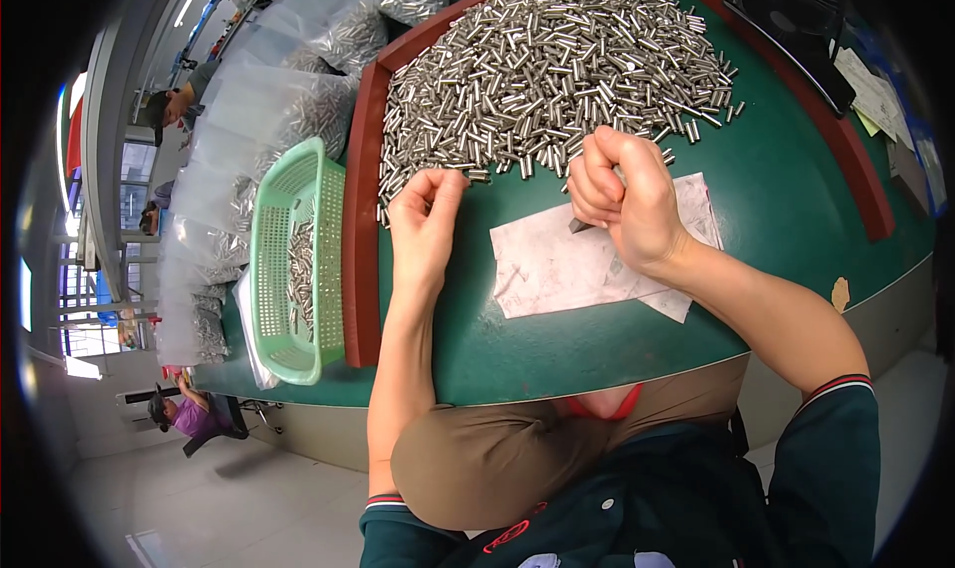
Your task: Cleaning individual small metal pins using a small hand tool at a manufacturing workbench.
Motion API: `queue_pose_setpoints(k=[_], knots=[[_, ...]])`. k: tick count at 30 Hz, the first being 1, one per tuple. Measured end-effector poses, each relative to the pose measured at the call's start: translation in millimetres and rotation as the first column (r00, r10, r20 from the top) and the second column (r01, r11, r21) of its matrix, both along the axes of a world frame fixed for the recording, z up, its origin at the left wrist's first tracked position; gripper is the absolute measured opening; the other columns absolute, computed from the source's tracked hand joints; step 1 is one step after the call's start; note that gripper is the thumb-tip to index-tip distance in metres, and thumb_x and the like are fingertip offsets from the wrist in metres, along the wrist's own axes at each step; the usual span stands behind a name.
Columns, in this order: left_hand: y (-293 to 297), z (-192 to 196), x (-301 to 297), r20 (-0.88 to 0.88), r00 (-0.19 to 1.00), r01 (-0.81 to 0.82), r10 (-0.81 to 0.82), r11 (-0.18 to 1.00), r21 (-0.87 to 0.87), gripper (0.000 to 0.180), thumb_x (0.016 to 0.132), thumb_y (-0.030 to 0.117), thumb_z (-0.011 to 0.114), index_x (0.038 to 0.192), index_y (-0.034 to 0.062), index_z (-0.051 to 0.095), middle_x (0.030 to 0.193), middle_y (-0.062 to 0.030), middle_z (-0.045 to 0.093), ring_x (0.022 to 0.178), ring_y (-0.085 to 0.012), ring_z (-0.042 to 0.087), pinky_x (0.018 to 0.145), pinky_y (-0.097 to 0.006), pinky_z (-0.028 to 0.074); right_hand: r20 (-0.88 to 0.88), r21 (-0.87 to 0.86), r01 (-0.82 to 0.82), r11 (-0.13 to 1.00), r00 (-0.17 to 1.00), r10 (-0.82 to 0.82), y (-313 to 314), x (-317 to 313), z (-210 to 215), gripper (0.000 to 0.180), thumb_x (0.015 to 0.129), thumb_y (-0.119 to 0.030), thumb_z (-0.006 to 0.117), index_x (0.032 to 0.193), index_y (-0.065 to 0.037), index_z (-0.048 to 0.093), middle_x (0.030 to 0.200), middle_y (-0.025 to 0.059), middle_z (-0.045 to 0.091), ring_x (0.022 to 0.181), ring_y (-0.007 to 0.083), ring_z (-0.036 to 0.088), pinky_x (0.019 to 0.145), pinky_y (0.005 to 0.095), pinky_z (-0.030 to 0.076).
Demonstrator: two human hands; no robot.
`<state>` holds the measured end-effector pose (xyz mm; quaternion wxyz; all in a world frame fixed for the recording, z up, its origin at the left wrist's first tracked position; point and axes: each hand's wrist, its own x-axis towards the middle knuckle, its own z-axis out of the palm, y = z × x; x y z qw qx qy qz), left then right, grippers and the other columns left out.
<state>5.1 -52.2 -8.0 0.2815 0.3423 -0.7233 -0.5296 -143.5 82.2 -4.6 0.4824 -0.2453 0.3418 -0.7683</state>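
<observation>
At far left, a green basket (331, 260) is holding some metal pins, standing beside a red-brown rail (365, 220). Next, the left hand (423, 225) is hovering by the pile of pins (557, 71) spreading over the green desk (468, 339), its grip curling, contents impossible to tell. Then a stained cloth (547, 270) is lying flat, and the right hand (637, 200) is curling above it, whether grasping anything unclear.

Green smooth-topped worktable (477, 359), dull-red wooden rails (363, 270) along its sides. Pale glossy tiled floor (199, 503) left of worktable; black swivel chair (237, 417) standing there, occupied. Farther left of worktable, bright multi-paned windows (136, 160). White tube light (186, 4) beyond worktable's far-left side.
</observation>
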Motion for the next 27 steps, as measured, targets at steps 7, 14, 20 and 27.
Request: queue_pose_setpoints(k=[7,14,20,27], knots=[[14.7,4.5,-20.9,0.349,0.928,0.190,0.128,0.643,-0.742,0.016,0.071,0.012,0.064,0.082,0.0032,0.058,0.063,-0.0141,0.057,0.054,-0.0299,0.054,0.050,-0.036,0.041,0.007,0.016,0.066,0.998,0.998,-0.066,5.5,-0.1,1.2,0.037,0.086,-0.023,0.033,0.051,-0.010,0.027,0.044,-0.0008,0.025,0.038,0.0078,0.021,0.037,0.0231,0.018],[2.8,-8.3,-9.4,0.419,0.906,0.286,0.061,0.642,-0.711,0.009,0.076,0.007,0.058,0.083,0.0029,0.054,0.072,-0.0153,0.059,0.064,-0.0327,0.057,0.055,-0.038,0.043,-0.002,-0.047,0.038,0.998,0.999,-0.038,2.2,9.1,-7.7,0.033,0.086,-0.020,0.032,0.054,-0.009,0.029,0.046,-0.0009,0.028,0.040,0.0080,0.023,0.037,0.0228,0.021],[14.3,7.0,-7.4,0.413,0.902,0.380,-0.125,0.681,-0.626,0.011,0.074,0.004,0.059,0.081,0.0010,0.053,0.063,-0.0136,0.055,0.052,-0.0270,0.052,0.049,-0.034,0.039,0.014,-0.056,0.020,0.998,1.000,-0.019,2.5,4.4,-5.1,0.035,0.087,-0.019,0.032,0.053,-0.008,0.028,0.045,-0.0010,0.028,0.039,0.0076,0.023,0.038,0.0224,0.022],[16.7,0.4,-8.3,0.438,0.878,0.243,0.194,0.608,-0.756,0.025,0.074,0.016,0.062,0.065,-0.0005,0.045,0.056,-0.0178,0.051,0.050,-0.0356,0.049,0.047,-0.042,0.036,0.005,-0.022,0.003,1.000,1.000,-0.003,0.5,5.7,-5.1,0.038,0.087,-0.020,0.032,0.052,-0.008,0.027,0.045,-0.0010,0.028,0.039,0.0076,0.024,0.038,0.0223,0.022]])
